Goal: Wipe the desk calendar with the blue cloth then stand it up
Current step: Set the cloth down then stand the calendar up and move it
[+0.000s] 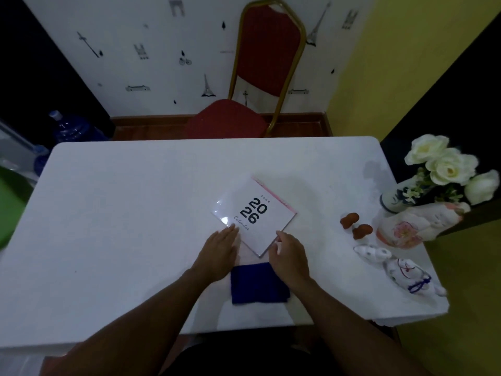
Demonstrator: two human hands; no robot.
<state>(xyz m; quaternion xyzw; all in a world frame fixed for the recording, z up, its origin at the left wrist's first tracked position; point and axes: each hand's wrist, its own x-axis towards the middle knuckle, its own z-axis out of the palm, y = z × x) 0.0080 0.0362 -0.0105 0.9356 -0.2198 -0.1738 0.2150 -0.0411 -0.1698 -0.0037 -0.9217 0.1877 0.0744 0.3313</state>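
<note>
A white desk calendar (257, 215) printed "2026" lies flat and turned at an angle in the middle of the white table (122, 213). My left hand (218, 252) rests flat with fingers together, its fingertips touching the calendar's near left edge. My right hand (288, 256) is at the calendar's near right edge with fingers curled at the corner. The folded blue cloth (257, 284) lies on the table just in front of the calendar, between my wrists, and neither hand holds it.
At the table's right edge stand a vase of white flowers (444, 169), a white ceramic figure (417, 223), two small brown pieces (355, 225) and two white figurines (401, 270). A red chair (252, 85) faces the far side. Water bottles (70, 128) sit at the far left.
</note>
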